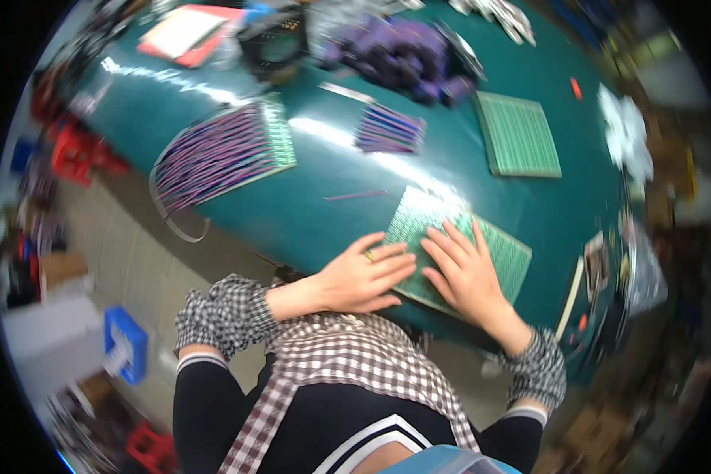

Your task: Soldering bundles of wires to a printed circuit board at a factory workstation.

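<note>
Close in front of me, a green circuit board panel (pixel 504 257) lies at a slant by the table's near edge. My left hand (pixel 363 276), with a ring on one finger, reaches over the panel's left edge, fingers stretched out. Flat over the panel's middle rests my right hand (pixel 468 276), its fingers spread. Neither hand grips anything that I can see. A single purple wire (pixel 355 194) lies just beyond my left hand. Farther off is a small bundle of purple and blue wires (pixel 391 130).
Long purple wires (pixel 213 158) hang from another green panel (pixel 280 130) toward the table's left edge. A stack of green panels (pixel 521 134) stands at the right. Behind lie a purple wire heap (pixel 403 55), a black holder (pixel 272 43) and white gloves (pixel 507 17).
</note>
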The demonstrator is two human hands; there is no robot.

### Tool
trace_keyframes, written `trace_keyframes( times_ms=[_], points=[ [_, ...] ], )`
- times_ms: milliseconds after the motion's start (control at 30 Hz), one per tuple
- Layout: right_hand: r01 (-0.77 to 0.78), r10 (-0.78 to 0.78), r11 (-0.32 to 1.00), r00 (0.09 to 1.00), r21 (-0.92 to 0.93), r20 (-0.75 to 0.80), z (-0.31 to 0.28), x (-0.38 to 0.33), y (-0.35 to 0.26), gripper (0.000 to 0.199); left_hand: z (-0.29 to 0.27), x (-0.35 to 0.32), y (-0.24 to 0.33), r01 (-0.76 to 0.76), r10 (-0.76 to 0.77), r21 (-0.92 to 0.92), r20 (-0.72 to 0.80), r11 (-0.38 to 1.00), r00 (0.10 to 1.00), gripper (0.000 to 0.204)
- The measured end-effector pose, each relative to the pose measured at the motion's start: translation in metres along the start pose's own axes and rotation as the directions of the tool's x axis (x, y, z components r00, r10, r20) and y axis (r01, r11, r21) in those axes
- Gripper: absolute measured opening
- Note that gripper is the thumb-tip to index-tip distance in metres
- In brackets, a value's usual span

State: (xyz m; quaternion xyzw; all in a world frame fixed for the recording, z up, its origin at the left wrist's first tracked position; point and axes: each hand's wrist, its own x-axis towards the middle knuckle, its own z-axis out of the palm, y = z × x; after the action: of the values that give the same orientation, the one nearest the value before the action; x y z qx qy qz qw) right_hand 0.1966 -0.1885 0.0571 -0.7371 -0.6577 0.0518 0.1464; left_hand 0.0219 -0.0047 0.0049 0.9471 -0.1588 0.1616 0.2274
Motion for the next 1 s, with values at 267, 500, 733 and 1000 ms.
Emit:
trace_keyframes(
  times_ms=[267,500,733,1000],
  points=[
    [-0.11,0.109,0.994,0.993,0.014,0.037,-0.011,-0.015,0.004,0.046,0.013,0.025,0.009,0.121,-0.115,-0.194,0.041,0.974,0.993,0.055],
    [-0.109,0.106,0.994,0.992,0.032,0.072,-0.01,-0.018,0.005,0.043,0.01,0.023,0.017,0.127,-0.122,-0.193,0.039,0.973,0.992,0.054],
    [-0.142,0.136,0.988,0.986,0.058,0.094,-0.008,-0.016,0.005,0.043,0.012,0.02,0.016,0.128,-0.12,-0.174,0.057,0.976,0.991,0.054],
    [-0.128,0.123,0.99,0.988,0.058,0.092,-0.01,-0.016,-0.001,0.042,0.007,0.015,0.021,0.127,-0.119,-0.152,0.062,0.98,0.991,0.054]
  ],
)
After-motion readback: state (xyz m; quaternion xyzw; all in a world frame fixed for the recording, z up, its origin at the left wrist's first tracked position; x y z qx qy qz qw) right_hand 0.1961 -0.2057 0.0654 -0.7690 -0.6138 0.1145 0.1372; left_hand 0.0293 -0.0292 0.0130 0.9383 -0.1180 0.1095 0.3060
